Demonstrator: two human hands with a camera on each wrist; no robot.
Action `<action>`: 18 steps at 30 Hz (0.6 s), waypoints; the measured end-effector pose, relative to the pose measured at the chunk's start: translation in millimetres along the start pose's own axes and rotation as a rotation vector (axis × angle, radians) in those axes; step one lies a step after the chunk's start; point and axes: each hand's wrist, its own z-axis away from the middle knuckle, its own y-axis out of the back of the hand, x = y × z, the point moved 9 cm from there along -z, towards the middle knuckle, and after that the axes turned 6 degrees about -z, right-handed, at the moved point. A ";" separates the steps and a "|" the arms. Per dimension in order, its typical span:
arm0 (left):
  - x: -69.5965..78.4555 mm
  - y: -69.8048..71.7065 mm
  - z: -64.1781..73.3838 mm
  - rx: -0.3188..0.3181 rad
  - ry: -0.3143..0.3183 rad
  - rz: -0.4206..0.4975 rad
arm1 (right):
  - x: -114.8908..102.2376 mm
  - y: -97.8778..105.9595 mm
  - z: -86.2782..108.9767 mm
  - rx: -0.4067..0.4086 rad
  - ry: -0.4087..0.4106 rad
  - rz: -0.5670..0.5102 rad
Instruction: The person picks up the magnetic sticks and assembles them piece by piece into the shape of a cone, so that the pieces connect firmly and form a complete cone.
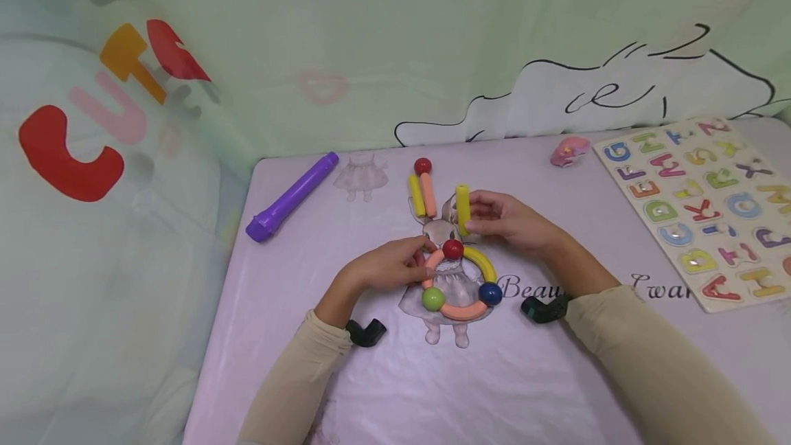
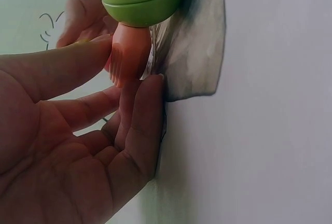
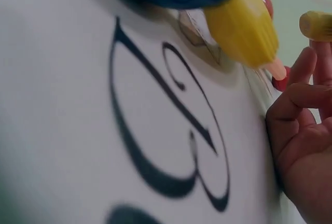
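A ring of curved sticks and balls lies in the middle of the table. Its red ball (image 1: 453, 249) sits at the top, the blue ball (image 1: 491, 294) at right and the green ball (image 1: 433, 299) at lower left. A yellow curved stick (image 1: 485, 263) and an orange curved stick (image 1: 460, 312) join them. My left hand (image 1: 392, 265) pinches the left orange curved stick (image 2: 129, 53) between thumb and fingers, just by the green ball. Above the ring, my right hand (image 1: 509, 222) holds a straight yellow stick (image 1: 463, 208) upright by its lower end.
Beyond the ring lie another yellow stick (image 1: 417, 196), an orange stick (image 1: 428, 194) and a red ball (image 1: 423, 166). A purple toy microphone (image 1: 293, 196) is at left. At right are a pink toy (image 1: 570, 151) and an alphabet puzzle board (image 1: 692, 280).
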 end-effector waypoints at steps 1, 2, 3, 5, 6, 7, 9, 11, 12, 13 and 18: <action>-0.1 0.2 0.1 0.000 0.000 0.001 | -0.9 -1.4 -0.3 -0.005 0.011 -0.003; -0.2 0.2 0.2 -0.001 0.000 0.002 | -1.3 -3.1 -0.4 -0.011 0.022 -0.007; -0.3 0.3 0.3 -0.001 0.000 0.003 | -1.7 -5.3 -0.7 -0.023 0.037 -0.008; -0.1 0.3 0.4 -0.002 -0.002 0.003 | -1.2 -9.3 -1.5 -0.047 0.059 -0.006; 0.0 0.3 0.4 -0.001 -0.002 0.004 | -0.5 -10.9 -1.8 -0.057 0.063 -0.004; 0.2 0.5 0.4 0.000 -0.003 0.002 | 0.5 -12.4 -2.2 -0.067 0.064 -0.002; 0.3 0.6 0.4 0.003 -0.002 0.001 | 3.2 -14.2 -3.1 -0.088 0.067 -0.003; 0.5 0.6 0.6 0.003 -0.001 0.004 | 5.5 -15.1 -3.6 -0.106 0.071 -0.025; 0.6 0.6 0.7 0.003 -0.001 0.005 | 6.4 -15.1 -3.7 -0.114 0.075 -0.050; 0.5 0.5 0.7 0.003 0.000 0.007 | 7.0 -15.1 -3.8 -0.123 0.079 -0.081; 0.5 0.9 1.3 0.002 0.005 0.014 | 6.9 -15.0 -3.5 -0.169 0.103 -0.214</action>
